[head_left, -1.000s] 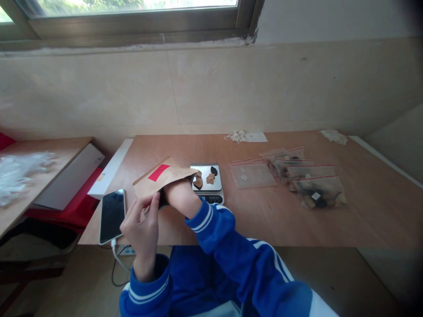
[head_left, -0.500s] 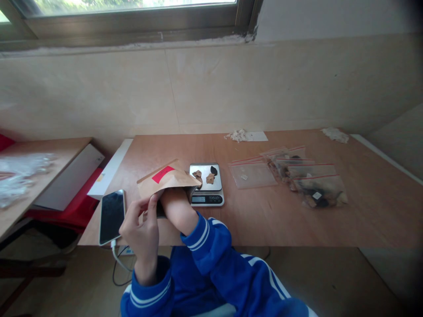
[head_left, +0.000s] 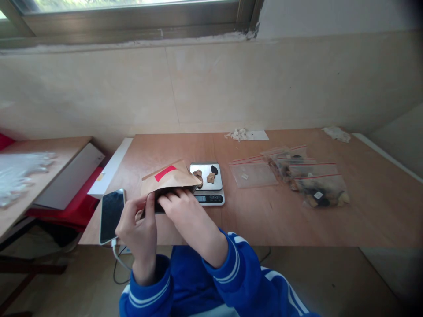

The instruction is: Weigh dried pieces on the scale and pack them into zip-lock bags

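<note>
My left hand (head_left: pixel 140 226) pinches the near edge of a brown paper bag (head_left: pixel 170 178) with a red label, holding its mouth apart toward me. My right hand (head_left: pixel 185 211) has its fingers in the dark opening, so the fingertips and anything in them are hidden. Just behind the bag's right corner stands a digital kitchen scale (head_left: pixel 214 199). On its steel plate lie several dried pieces: brown pieces (head_left: pixel 210 178) and a black piece (head_left: pixel 214 170). The bag covers part of the plate and display.
A phone (head_left: pixel 111 215) with a charging cable lies at the table's left edge. Right of the scale are a flat zip bag (head_left: pixel 254 174) with a small packet and several filled zip bags (head_left: pixel 320 191). White crumpled material (head_left: pixel 238 134) lies by the wall, and clear plastic bags (head_left: pixel 20 176) on the left table.
My right hand has drawn back partway out of the bag, toward me and to the right; its knuckles now show. My left hand keeps its pinch, and the bag has shifted slightly right.
</note>
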Motion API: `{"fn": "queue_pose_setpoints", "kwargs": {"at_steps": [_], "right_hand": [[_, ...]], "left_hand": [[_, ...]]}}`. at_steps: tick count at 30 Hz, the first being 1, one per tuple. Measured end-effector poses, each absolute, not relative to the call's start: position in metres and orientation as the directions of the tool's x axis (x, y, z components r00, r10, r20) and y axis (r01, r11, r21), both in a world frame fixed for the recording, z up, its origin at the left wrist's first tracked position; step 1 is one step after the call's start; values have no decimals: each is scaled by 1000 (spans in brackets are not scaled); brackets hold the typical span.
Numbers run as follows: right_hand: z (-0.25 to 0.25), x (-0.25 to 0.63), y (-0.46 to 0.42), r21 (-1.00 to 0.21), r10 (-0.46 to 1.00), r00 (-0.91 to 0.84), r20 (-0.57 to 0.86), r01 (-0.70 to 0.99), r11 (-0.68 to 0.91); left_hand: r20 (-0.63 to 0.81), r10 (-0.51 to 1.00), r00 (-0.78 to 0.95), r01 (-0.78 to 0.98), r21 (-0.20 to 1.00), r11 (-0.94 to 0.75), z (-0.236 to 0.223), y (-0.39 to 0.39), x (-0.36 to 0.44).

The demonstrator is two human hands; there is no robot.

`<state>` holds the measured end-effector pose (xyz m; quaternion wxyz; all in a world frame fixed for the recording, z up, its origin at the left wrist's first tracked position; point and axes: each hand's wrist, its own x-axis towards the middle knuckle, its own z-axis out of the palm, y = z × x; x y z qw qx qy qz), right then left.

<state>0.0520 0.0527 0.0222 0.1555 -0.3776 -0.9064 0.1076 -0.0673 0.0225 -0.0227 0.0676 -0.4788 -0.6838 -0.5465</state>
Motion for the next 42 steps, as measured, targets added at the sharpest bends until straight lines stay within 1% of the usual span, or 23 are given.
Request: {"fn": "queue_pose_setpoints", "kwargs": {"at_steps": [4, 7, 9, 11, 13, 15, 17, 19, 21, 23, 25, 27, 29, 31, 33, 35, 38, 40, 42], "right_hand": [[18, 66, 54, -309, 644, -687, 338, 565, 765], [14, 78, 60, -364, 598, -679, 427, 476, 801], [12, 83, 64, -453, 589, -642, 490, 390, 802], [10, 86, 66, -567, 596, -569, 567, 254, 783], [8, 87, 66, -670, 632, -446, 634, 92, 737], [6, 89, 66, -753, 714, -281, 641, -53, 655], [1, 94, 70, -826, 821, -124, 557, -178, 534], [-10, 105, 79, -872, 913, -29, 407, -309, 379], [-26, 120, 95, -879, 975, -10, 221, -434, 195], [-44, 135, 114, -863, 999, -48, 24, -505, -3], [-59, 147, 132, -852, 984, -114, -135, -493, -174], [-69, 153, 148, -855, 960, -169, -221, -440, -274], [-74, 153, 161, -877, 945, -194, -264, -360, -319], [-77, 148, 171, -923, 946, -157, -283, -223, -313], [-81, 143, 179, -964, 964, -77, -256, -55, -261], [-86, 139, 183, -977, 978, -20, -208, 55, -207], [-94, 137, 185, -981, 993, 6, -122, 148, -121], [-98, 139, 185, -977, 999, 24, -33, 211, -37], [-101, 144, 184, -970, 999, 29, 40, 240, 32]], "left_hand": [[603, 579, -550, 717, 696, -45, -20, 23, -68], [585, 589, -557, 699, 714, -48, -17, 25, -66], [571, 589, -572, 683, 729, -43, -16, 27, -64], [558, 585, -589, 673, 739, -28, -15, 29, -63], [552, 581, -598, 675, 737, -6, -15, 33, -64], [555, 571, -605, 691, 722, 30, -15, 37, -66], [563, 545, -622, 702, 709, 67, -13, 40, -70], [569, 498, -654, 691, 717, 89, -10, 44, -75], [567, 447, -692, 667, 739, 94, -5, 46, -79], [558, 406, -724, 641, 761, 97, -2, 47, -83], [550, 375, -746, 621, 778, 95, 0, 46, -86], [543, 360, -758, 607, 790, 86, 0, 45, -89], [540, 351, -765, 598, 797, 79, -1, 44, -90], [528, 357, -771, 588, 805, 78, -2, 44, -90], [525, 355, -773, 583, 809, 72, -1, 44, -91], [535, 348, -770, 587, 807, 61, -1, 44, -91], [544, 347, -764, 594, 803, 47, -1, 44, -92], [548, 352, -759, 600, 799, 51, -2, 43, -92], [548, 354, -758, 603, 795, 59, -3, 43, -93]]}}
